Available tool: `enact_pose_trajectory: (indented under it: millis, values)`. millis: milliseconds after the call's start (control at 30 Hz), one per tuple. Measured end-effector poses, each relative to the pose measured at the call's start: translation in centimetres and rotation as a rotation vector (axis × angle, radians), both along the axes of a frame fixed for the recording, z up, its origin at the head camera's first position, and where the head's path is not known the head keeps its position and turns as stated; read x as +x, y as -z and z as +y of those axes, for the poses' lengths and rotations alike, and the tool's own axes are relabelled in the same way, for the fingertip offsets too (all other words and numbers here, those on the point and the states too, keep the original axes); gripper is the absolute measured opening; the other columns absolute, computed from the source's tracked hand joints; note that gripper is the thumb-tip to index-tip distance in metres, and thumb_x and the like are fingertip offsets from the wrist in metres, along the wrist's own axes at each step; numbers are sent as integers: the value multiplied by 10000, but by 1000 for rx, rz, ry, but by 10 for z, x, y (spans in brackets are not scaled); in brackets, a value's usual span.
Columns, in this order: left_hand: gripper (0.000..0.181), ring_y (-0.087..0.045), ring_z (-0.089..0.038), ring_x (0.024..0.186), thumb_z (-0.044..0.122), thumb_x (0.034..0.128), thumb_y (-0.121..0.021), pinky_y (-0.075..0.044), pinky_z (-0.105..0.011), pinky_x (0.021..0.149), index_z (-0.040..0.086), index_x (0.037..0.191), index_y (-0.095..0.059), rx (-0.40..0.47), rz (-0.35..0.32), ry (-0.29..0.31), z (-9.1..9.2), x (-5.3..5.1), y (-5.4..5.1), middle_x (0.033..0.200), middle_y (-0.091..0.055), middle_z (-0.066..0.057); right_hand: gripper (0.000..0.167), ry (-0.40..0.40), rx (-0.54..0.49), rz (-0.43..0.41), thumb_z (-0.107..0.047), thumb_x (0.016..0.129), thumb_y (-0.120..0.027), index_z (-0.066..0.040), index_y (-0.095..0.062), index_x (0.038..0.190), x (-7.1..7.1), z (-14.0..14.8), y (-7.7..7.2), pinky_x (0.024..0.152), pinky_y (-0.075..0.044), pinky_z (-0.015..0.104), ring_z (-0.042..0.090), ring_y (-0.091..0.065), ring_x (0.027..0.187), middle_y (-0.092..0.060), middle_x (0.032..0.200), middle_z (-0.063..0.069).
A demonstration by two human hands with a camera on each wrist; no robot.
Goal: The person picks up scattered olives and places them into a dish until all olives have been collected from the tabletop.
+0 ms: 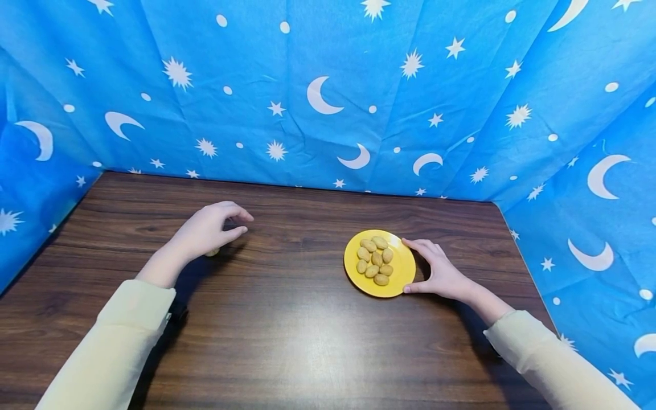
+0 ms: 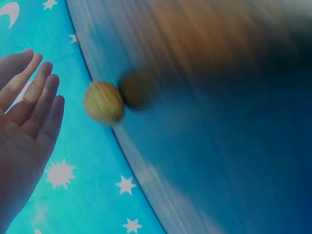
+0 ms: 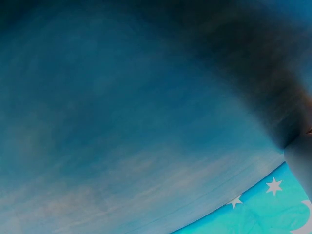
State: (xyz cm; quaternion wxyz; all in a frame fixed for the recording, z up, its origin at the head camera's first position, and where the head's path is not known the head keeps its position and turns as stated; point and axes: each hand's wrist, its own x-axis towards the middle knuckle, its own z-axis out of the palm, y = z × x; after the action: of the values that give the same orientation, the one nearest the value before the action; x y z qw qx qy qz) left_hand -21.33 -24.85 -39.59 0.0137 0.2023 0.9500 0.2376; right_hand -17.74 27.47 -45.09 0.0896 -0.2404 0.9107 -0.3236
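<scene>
My left hand [image 1: 211,228] hovers over the left side of the table, thumb and fingers apart with nothing between them. Partly hidden beneath that hand is a walnut [image 1: 212,252]. The left wrist view shows the walnut [image 2: 104,103] as round, tan and ridged, apart from the extended fingers [image 2: 36,100]. Right of the middle lies a round yellow plate [image 1: 405,265] bearing several tan walnuts [image 1: 376,259] in a cluster. At the plate's right rim, my right hand [image 1: 438,270] holds the edge between thumb and fingers. In the right wrist view this grip is out of sight.
The dark wood-grain table [image 1: 287,319] reaches back to a blue curtain [image 1: 287,68] with white moons and stars. That cloth also hangs along the left and right sides. A black band [image 1: 177,313] shows at the left cuff.
</scene>
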Motion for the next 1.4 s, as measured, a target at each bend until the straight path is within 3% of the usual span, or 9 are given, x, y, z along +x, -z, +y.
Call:
enact_pose_trajectory:
  millis: [367, 567, 733, 1067, 1400]
  values:
    - [200, -679, -346, 1143, 117, 1022, -699, -527, -595, 1001, 58, 1209, -738, -17, -16, -40, -32, 10, 9, 1206, -725, -167, 1030, -1, 1, 1, -297, 795, -953, -89, -388, 1631, -2, 1, 0, 1157, -320, 738, 440, -358, 1439, -443, 1558, 222]
    - [193, -680, -326, 1087, 122, 1009, -719, -541, -575, 958, 60, 1189, -750, -37, -16, -34, -42, 13, 13, 1192, -728, -167, 1031, 3, 0, -1, -292, 793, -953, -89, -388, 1631, -2, 1, -1, 1159, -314, 732, 440, -354, 1442, -447, 1549, 216]
    - [233, -673, -324, 1095, 133, 986, -745, -542, -574, 959, 62, 1208, -749, -60, -54, -47, -49, 17, 15, 1222, -722, -175, 1035, 1, -1, -3, -297, 792, -954, -90, -386, 1633, -2, 1, -1, 1160, -316, 732, 441, -353, 1445, -443, 1555, 218]
    - [255, -692, -275, 1016, 172, 943, -808, -560, -526, 904, 56, 1166, -764, -82, -25, 15, -53, 21, 16, 1132, -755, -126, 1038, 2, -1, -4, -301, 789, -954, -92, -387, 1633, -1, 1, 0, 1160, -311, 737, 445, -349, 1450, -437, 1562, 221]
    - [161, -653, -164, 887, 165, 933, -814, -542, -374, 783, 86, 1070, -783, -89, -64, 9, -55, 22, 19, 958, -743, -11, 1032, 0, -4, -9, -300, 791, -952, -86, -390, 1630, 0, 0, 0, 1159, -314, 740, 447, -355, 1447, -440, 1561, 226]
